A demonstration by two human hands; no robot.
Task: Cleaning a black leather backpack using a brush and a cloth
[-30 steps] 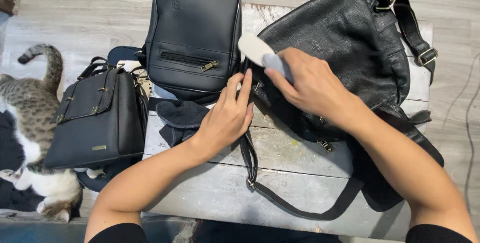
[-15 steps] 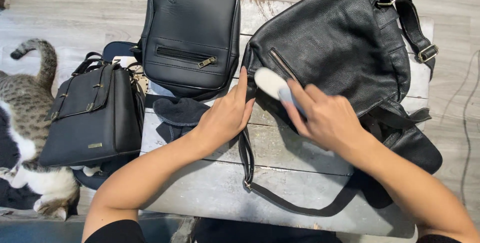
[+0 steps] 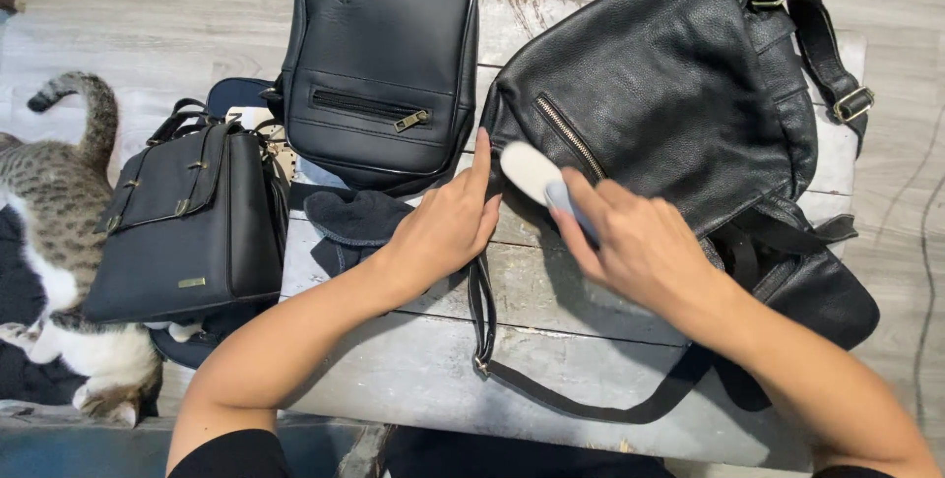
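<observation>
A weathered grey wooden table point(image 3: 591, 340) is standing on pale plank flooring, seen from above. A large black pebbled-leather backpack point(image 3: 660, 84) is lying across the table's right and far side, its strap point(image 3: 551, 394) looping toward the near edge. At far centre a smooth black zip bag point(image 3: 379, 55) is resting partly off the table, and a small black buckled handbag point(image 3: 182, 227) is sitting off the left edge, beside a tabby cat point(image 3: 59, 242). A dark cloth point(image 3: 354, 222) is lying between the bags.

The left hand point(image 3: 443, 232) is pressing flat, fingers extended, against the backpack's near-left corner. The right hand point(image 3: 635, 242) is clenching the handle of a small pale brush point(image 3: 532, 171), whose oval head is protruding beyond the fingertips and touching the leather just below the slanted zip point(image 3: 569, 135).

The brush could likely snag on the zip teeth, and the cat could knock the handbag if it moves closer.
</observation>
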